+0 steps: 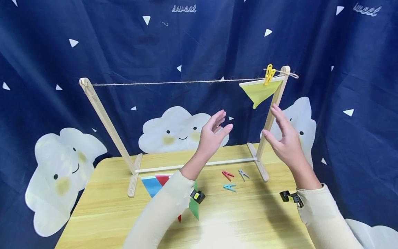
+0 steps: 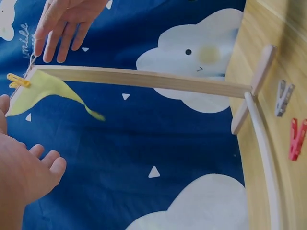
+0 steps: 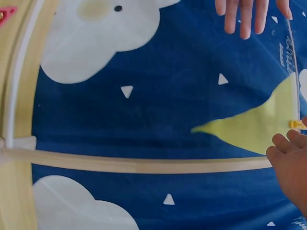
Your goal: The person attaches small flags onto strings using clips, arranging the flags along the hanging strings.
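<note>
A yellow pennant [image 1: 260,90] hangs from a twine line [image 1: 174,82] at its right end, held by a yellow clothespin [image 1: 269,74]. My left hand [image 1: 214,133] is raised in front of the frame, left of and below the pennant, fingers apart from everything. My right hand [image 1: 286,138] is up near the right wooden post [image 1: 273,103], its fingers relaxed and holding nothing. In the right wrist view the right hand [image 3: 292,160] overlaps the pennant's edge; whether it touches cannot be told. Red, grey and blue clothespins [image 1: 229,187] lie on the table.
Blue, red and green pennants [image 1: 152,185] lie on the wooden table [image 1: 102,207], partly hidden behind my left forearm. The left post [image 1: 107,124] and a white crossbar [image 1: 230,161] belong to the frame. A dark blue curtain [image 1: 118,41] with clouds stands behind.
</note>
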Tool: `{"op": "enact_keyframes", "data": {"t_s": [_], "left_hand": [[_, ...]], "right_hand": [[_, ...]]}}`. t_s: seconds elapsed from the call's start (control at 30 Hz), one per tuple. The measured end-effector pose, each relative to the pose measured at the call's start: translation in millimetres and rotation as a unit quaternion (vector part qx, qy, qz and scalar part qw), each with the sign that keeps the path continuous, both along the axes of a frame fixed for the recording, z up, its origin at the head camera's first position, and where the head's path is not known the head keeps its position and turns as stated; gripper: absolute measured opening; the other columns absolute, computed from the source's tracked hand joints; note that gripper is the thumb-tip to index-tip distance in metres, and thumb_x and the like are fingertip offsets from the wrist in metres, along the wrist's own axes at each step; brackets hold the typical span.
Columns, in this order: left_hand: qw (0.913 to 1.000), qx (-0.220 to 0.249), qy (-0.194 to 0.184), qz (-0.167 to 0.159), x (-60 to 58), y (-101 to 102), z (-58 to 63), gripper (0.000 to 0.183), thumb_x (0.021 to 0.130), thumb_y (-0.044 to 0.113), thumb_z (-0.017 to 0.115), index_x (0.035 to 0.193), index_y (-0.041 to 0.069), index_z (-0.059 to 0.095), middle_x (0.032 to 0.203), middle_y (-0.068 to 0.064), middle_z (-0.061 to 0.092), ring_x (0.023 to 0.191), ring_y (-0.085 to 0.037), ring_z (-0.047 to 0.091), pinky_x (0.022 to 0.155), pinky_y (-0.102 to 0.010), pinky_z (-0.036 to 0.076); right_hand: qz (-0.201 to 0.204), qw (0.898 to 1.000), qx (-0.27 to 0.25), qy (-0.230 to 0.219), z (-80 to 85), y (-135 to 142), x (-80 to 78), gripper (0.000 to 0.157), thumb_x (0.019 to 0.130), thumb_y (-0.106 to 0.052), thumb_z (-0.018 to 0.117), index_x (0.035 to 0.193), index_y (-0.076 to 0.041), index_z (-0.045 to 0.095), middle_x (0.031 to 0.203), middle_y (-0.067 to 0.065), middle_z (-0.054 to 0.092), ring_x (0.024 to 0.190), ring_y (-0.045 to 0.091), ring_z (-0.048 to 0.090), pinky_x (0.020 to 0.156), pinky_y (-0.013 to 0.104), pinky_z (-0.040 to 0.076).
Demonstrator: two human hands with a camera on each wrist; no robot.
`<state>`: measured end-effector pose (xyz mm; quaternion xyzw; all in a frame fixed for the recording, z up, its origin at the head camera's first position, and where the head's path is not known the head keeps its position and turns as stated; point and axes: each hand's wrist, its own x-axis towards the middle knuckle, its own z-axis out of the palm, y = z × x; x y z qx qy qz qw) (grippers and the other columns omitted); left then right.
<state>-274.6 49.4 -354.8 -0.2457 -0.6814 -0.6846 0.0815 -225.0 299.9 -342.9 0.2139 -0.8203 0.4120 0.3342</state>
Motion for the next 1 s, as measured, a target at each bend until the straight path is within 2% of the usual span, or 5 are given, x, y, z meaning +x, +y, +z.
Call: {"op": "enact_keyframes", "data": {"t_s": [0.27, 0.4, 0.5, 0.7, 1.0], "left_hand": [[0.9999, -0.010, 0.003, 0.009, 8.4, -19.0, -14.3, 0.056, 0.098, 0.018, 0.072, 0.150, 0.010, 0.052, 0.150, -0.005, 0.059, 0.140, -0.017, 0.054, 0.117, -0.038, 0.043], [0.9998, -0.011, 0.008, 0.015, 10.0, -27.3, -20.4, 0.056, 0.097, 0.017, 0.073, 0.149, 0.010, 0.053, 0.148, -0.006, 0.060, 0.139, -0.018, 0.056, 0.116, -0.039, 0.044], [0.9997, -0.015, 0.007, 0.020, 10.8, -33.1, -25.2, 0.056, 0.096, 0.019, 0.073, 0.149, 0.011, 0.054, 0.147, -0.005, 0.061, 0.137, -0.017, 0.057, 0.116, -0.038, 0.045], [0.9985, -0.046, 0.010, 0.029, 15.7, -47.0, -35.0, 0.056, 0.097, 0.024, 0.073, 0.149, 0.017, 0.054, 0.147, 0.000, 0.061, 0.137, -0.015, 0.057, 0.116, -0.037, 0.044], [0.9884, -0.135, 0.031, 0.062, 20.4, -70.8, -48.4, 0.060, 0.096, 0.032, 0.075, 0.151, 0.022, 0.053, 0.146, 0.003, 0.062, 0.141, -0.011, 0.052, 0.118, -0.043, 0.042]], "right_hand": [[0.022, 0.999, -0.025, -0.006, -24.6, -16.9, 3.2, 0.073, 0.084, 0.020, 0.070, 0.151, 0.007, 0.044, 0.161, 0.021, 0.040, 0.147, -0.001, 0.037, 0.119, 0.013, 0.028], [0.038, 0.998, -0.038, -0.021, -24.8, -31.1, 14.5, 0.065, 0.086, 0.022, 0.066, 0.147, 0.015, 0.044, 0.158, 0.030, 0.040, 0.146, -0.003, 0.037, 0.118, 0.012, 0.028], [0.042, 0.998, -0.047, -0.031, -25.2, -38.7, 22.3, 0.062, 0.087, 0.021, 0.065, 0.145, 0.016, 0.044, 0.157, 0.031, 0.041, 0.147, 0.004, 0.040, 0.118, 0.012, 0.029], [0.041, 0.996, -0.053, -0.052, -39.5, -43.1, 24.4, 0.060, 0.088, 0.018, 0.066, 0.145, 0.015, 0.046, 0.157, 0.028, 0.043, 0.145, 0.035, 0.043, 0.117, 0.013, 0.031], [0.047, 0.992, -0.053, -0.101, -74.8, -42.0, 13.8, 0.064, 0.090, 0.013, 0.068, 0.150, 0.009, 0.044, 0.154, 0.027, 0.047, 0.139, 0.038, 0.049, 0.115, 0.010, 0.033]]}}
